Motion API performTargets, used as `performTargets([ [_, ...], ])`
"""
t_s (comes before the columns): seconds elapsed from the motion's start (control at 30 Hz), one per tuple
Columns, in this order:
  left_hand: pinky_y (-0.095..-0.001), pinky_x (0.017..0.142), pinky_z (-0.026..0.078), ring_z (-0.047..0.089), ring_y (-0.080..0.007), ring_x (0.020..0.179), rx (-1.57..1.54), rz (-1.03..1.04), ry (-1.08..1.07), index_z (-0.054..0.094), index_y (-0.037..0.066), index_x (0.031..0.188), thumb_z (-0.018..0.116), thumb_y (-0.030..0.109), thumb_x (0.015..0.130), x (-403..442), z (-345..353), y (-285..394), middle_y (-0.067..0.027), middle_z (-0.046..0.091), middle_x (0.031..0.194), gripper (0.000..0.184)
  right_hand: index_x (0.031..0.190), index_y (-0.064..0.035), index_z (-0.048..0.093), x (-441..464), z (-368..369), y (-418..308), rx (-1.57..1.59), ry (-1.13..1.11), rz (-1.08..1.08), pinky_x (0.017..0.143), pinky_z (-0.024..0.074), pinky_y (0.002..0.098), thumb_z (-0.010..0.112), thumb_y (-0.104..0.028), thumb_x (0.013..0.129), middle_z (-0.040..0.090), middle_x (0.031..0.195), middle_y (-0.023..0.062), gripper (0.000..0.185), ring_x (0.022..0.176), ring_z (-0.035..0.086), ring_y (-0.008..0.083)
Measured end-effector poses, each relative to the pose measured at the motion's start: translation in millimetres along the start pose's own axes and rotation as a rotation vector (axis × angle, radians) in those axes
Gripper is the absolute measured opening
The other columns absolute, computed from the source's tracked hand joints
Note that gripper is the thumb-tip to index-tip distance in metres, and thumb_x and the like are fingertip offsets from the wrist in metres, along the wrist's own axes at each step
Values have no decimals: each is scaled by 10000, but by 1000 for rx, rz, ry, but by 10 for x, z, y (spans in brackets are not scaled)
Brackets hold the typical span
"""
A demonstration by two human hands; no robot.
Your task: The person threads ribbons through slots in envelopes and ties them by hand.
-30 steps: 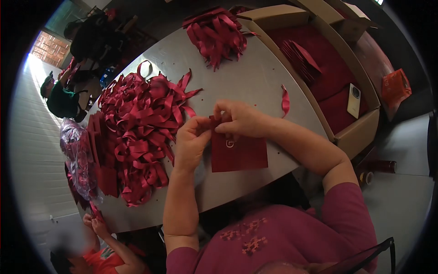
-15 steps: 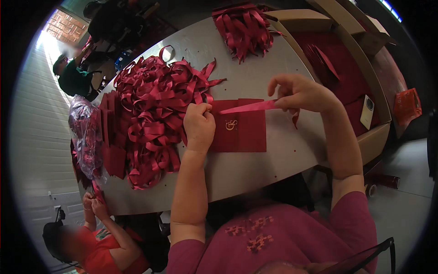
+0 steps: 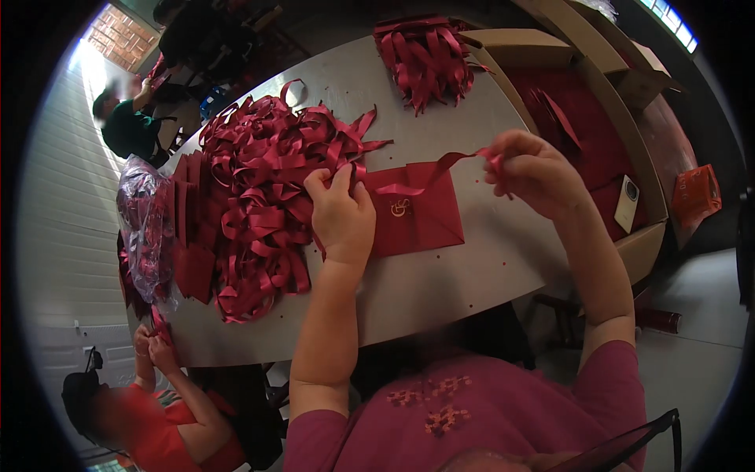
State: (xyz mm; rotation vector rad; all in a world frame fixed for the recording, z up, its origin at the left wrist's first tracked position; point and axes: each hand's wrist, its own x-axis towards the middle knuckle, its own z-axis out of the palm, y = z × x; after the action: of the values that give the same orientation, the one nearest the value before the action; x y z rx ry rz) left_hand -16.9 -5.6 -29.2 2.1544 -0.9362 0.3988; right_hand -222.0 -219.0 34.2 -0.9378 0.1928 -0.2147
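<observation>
A flat red paper bag (image 3: pixel 429 224) with a gold logo lies on the table in front of me, slightly turned. My left hand (image 3: pixel 344 220) is at its left end, fingers apart, with the thumb by the bag's edge; what lies under the palm is hidden. My right hand (image 3: pixel 539 169) is raised to the right of the bag, its fingers closed on a red ribbon (image 3: pixel 448 161). From there the ribbon runs in a loose curve across the bag's upper part.
A large heap of red ribbons (image 3: pixel 263 157) lies left of the bag, beside stacked red bags (image 3: pixel 189 228) and a clear plastic bag (image 3: pixel 145 228). More ribboned bags (image 3: pixel 425 59) lie at the back. A cardboard box (image 3: pixel 645 244) with a phone (image 3: pixel 627 203) stands right. A co-worker (image 3: pixel 181 425) sits lower left.
The ribbon has gone from taut to slack and curved. My left hand's fingers have spread from a closed grip. My right hand has moved slightly right, and the bag has tilted a little.
</observation>
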Motion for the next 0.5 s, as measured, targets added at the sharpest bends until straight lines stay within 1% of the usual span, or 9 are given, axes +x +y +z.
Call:
performTargets([
  [0.07,-317,619,502,626,-210,738,-171,-11,-21,666,32,1006,643,126,909,10,-97,106,-73,623,828,137,1018,-35,645,196,139,187,-114,61,-55,741,569,313,619,32,845,684,951,82,187,877,681,194],
  [0.1,-317,619,502,626,-210,738,-167,-9,-15,666,32,1006,643,126,909,12,-143,155,-73,623,828,137,1018,-35,645,301,174,302,-114,54,-58,741,569,313,619,32,845,684,951,82,187,877,681,194],
  [0.17,-230,573,455,591,-90,678,-944,-411,-532,660,9,1005,669,189,931,-17,-216,243,-20,666,856,196,1013,-36,652,481,245,526,-91,120,-87,806,545,290,655,8,848,691,983,73,170,912,672,184],
  [0.2,-230,573,455,591,-90,678,-940,-418,-523,660,9,1005,669,189,931,-42,-230,308,-20,666,856,196,1015,-30,656,521,300,574,-70,96,-66,847,539,285,665,10,848,695,997,73,172,941,667,173],
  [0.27,-185,517,400,543,-43,582,-1121,-561,-604,676,31,1085,625,189,965,-91,-220,422,18,656,781,205,1027,-29,657,572,378,723,-11,58,-51,869,537,291,663,22,845,695,1019,76,189,957,666,173],
  [0.33,-177,503,388,534,-35,580,-1105,-536,-620,672,36,1081,619,172,966,-105,-201,389,12,656,759,186,1039,-27,659,593,372,802,48,30,-41,891,534,297,662,33,842,695,1041,80,206,973,665,172],
  [0.4,-178,509,390,551,-29,600,-1075,-543,-598,672,31,1045,617,147,963,-113,-147,304,-1,659,765,152,1094,-20,657,583,343,828,-20,-13,-65,927,522,312,637,32,871,688,1085,85,230,1017,656,159],
  [0.43,-178,509,390,551,-29,600,-1073,-546,-600,672,31,1045,617,147,963,-101,-149,272,-1,659,765,152,1094,-20,657,574,338,809,-17,-11,-63,927,522,312,637,32,871,688,1085,85,230,1017,656,159],
  [0.5,-178,520,379,537,-23,611,-822,-330,-620,666,15,988,623,100,946,-47,-176,203,2,647,763,104,1129,-44,663,552,347,692,-980,274,-480,928,515,323,636,5,883,683,1117,99,252,1039,660,184],
])
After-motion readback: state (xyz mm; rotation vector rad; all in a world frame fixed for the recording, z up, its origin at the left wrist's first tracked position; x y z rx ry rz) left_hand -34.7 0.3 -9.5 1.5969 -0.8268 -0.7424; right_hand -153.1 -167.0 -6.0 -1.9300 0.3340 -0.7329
